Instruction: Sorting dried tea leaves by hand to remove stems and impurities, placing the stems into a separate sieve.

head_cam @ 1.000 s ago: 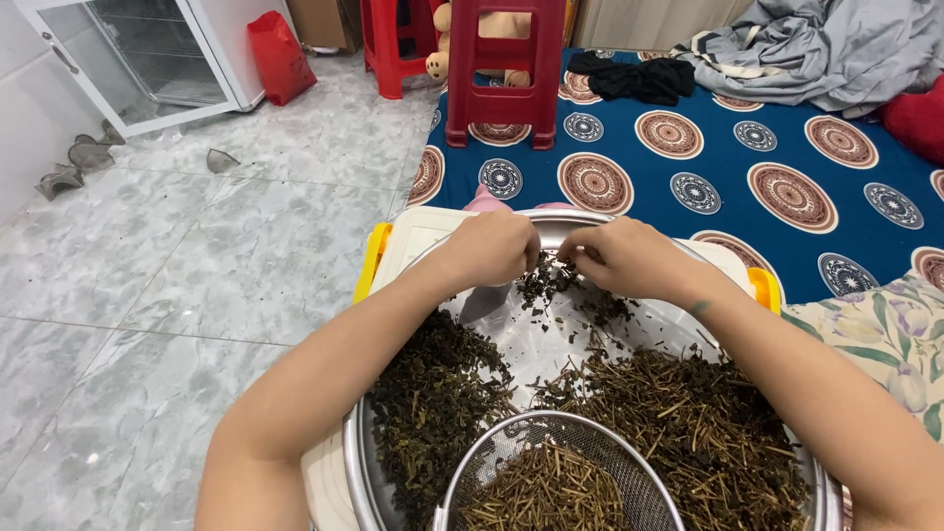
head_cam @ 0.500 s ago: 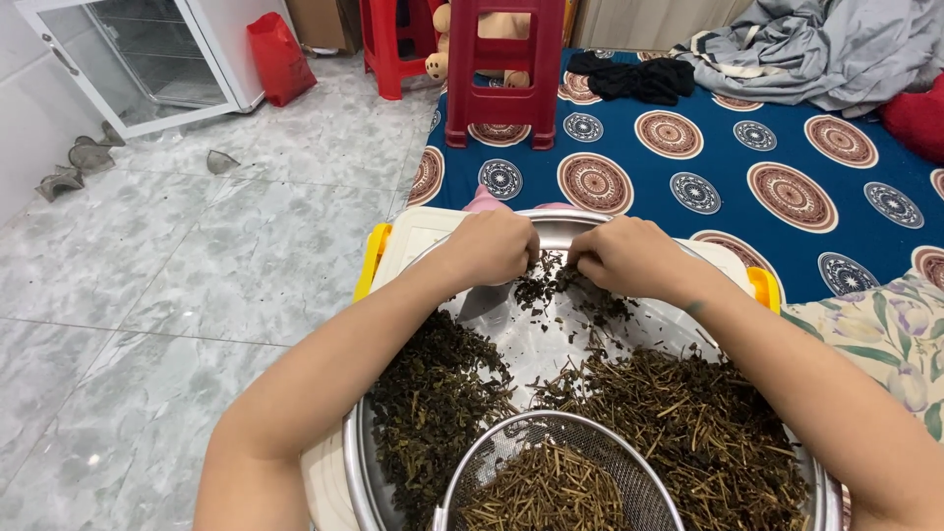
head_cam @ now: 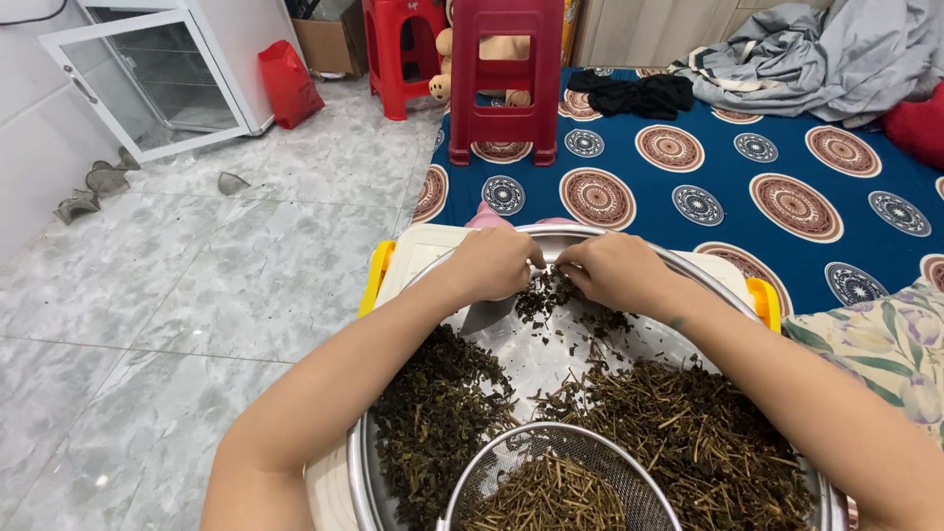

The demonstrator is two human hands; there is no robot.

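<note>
We look down at our two bare hands working over a wide, shallow round metal basin (head_cam: pixel 551 359) in the lower centre of the frame. Since a second ago almost nothing has moved: both hands stay at the basin's far rim, so the picking goes on in the same spot. Our left hand (head_cam: pixel 495 264) and right hand (head_cam: pixel 612 272) are curled, fingertips pinched on a small clump of dark dried leaves (head_cam: pixel 547 291) between them. A heap of dark leaves (head_cam: pixel 433 413) lies at lower left of the basin, a heap of pale brown stems (head_cam: pixel 688 442) at lower right. A round wire-mesh sieve (head_cam: pixel 551 482) holding stems sits at the bottom edge. Under the basin is a cream box with yellow handles (head_cam: pixel 378 277). Beyond, a blue patterned mat (head_cam: pixel 688 177), a dark red plastic stool (head_cam: pixel 504 79) and grey marble floor tiles (head_cam: pixel 197 275).
</note>
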